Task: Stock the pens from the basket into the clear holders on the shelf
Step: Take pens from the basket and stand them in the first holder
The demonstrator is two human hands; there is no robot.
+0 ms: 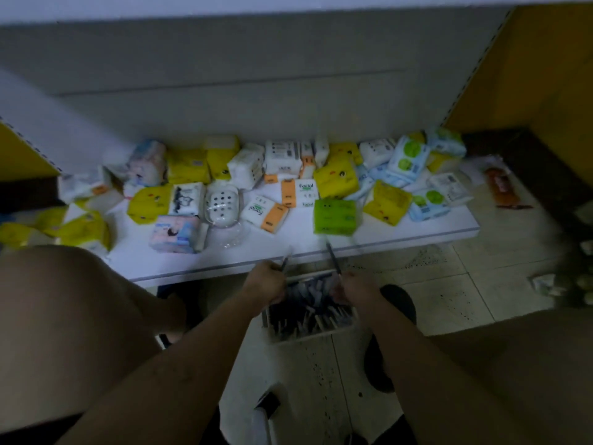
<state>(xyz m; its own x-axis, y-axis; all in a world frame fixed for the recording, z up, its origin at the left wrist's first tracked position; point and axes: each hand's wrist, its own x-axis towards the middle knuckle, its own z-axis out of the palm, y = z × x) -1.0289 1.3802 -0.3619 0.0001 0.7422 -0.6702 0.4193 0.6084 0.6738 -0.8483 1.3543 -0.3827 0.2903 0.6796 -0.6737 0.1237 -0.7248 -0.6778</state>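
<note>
A white basket (309, 335) full of several dark pens stands on the floor just below the shelf's front edge. My left hand (266, 281) grips a dark pen (285, 262) that points up toward the shelf. My right hand (353, 285) grips another dark pen (333, 259), also pointing up and away. Both hands hover over the basket's far end. The white shelf (288, 248) lies directly ahead. No clear holder can be made out in this dim, blurred view.
Many tissue packs in yellow, white, green (335, 216) and blue crowd the shelf's back and middle. A white dotted soap dish (222, 204) lies among them. My bare knees flank the basket. Tiled floor (449, 284) with litter spreads to the right.
</note>
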